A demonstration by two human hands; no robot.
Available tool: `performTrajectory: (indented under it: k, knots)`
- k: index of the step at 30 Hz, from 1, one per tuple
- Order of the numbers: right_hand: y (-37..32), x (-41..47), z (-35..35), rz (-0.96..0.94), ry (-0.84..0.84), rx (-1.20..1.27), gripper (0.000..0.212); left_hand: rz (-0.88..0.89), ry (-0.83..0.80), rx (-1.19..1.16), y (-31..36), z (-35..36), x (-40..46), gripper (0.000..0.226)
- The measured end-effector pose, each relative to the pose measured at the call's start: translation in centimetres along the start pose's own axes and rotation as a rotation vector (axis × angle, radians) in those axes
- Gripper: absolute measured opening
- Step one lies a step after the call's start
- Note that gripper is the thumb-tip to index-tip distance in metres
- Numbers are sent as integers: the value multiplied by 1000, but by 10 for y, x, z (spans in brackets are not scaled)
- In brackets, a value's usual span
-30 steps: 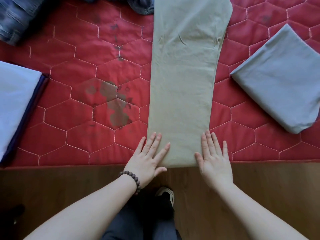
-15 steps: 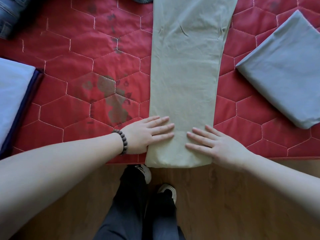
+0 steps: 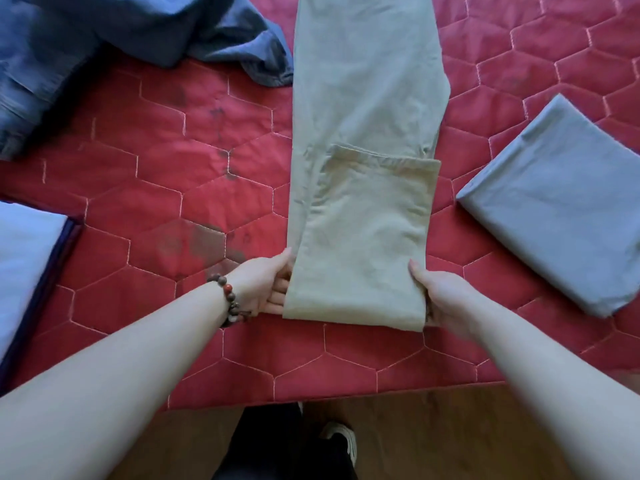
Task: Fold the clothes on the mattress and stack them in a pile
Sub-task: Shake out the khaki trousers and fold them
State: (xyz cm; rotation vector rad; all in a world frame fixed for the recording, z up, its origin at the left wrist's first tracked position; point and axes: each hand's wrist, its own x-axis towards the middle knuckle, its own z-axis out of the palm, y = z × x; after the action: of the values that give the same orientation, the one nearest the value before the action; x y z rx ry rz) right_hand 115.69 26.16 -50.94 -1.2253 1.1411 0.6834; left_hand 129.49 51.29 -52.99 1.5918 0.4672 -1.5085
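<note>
So the khaki trousers (image 3: 363, 133) are laid out long on the red quilted mattress (image 3: 173, 202), running straight away from the person, and the near end is doubled back over itself into a flap that sits right between the two hands. The left hand (image 3: 266, 287) has the left edge of that folded part, thumb on top and fingers tucked under the cloth, so it's gripping the fold. The right hand (image 3: 440, 296) does the same on the right edge, thumb up along the side, fingers hidden underneath. The hands sit on opposite sides of the fold, palms facing each other.

There's a beaded bracelet (image 3: 230, 299) on the left wrist. Off to the right of the right hand, well apart from it, is a grey garment (image 3: 561, 206) already folded flat. Far out past the left hand there's a folded white piece with a dark edge (image 3: 24, 271), only partly in view. Beyond the left hand, further up the mattress, a crumpled blue denim heap (image 3: 121, 39) lies unfolded, its edge just beside the trousers. Near the person's body you can see wooden floor (image 3: 450, 438) and a shoe (image 3: 341, 441).
</note>
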Motion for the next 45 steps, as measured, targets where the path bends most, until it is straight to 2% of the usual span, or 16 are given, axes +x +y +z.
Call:
performTrajectory:
  k: [3,5,7,10,13,17,20,23,25,27,29,30,34,38,41,45]
  knots:
    - [8,-3,-5,-73,-26,9,38,-2,-65,35,-3,-5,-3,44]
    - [3,-4,-7,-151,-11,38,34,82,-109,83,9,-5,-1,32]
    - [-10,3,-7,-237,72,132,27,226,-16,54,31,3,4,34]
    - [-44,18,-7,-344,221,208,19,455,237,176,71,18,12,28]
    - [-74,25,-2,-450,270,274,18,527,294,118,96,25,15,10]
    - [-108,9,2,-657,337,311,9,674,203,-22,120,7,-6,12]
    - [-163,-14,-2,-838,300,345,11,819,96,-165,166,-8,-24,15]
    - [-232,-16,-14,-998,347,331,8,927,135,-226,232,-19,-23,10]
    - [-266,8,-23,-934,451,211,7,905,234,-140,264,-26,-4,8]
    - [-282,43,-26,-695,500,-14,27,717,339,3,277,-31,27,26]
    - [-278,72,-24,-488,475,-192,40,535,339,47,275,-32,53,34]
    - [-275,84,-25,-456,479,-237,40,517,339,31,273,-32,64,32]
    - [-286,107,-34,-549,549,-252,24,610,388,-67,288,-30,85,17]
    - [-291,117,-39,-588,509,-256,17,676,440,-57,307,-24,89,29]
    - [-303,115,-42,-676,462,-158,7,767,503,-53,325,-28,86,34]
    - [-354,119,-48,-865,482,18,17,918,600,-140,372,-34,85,35]
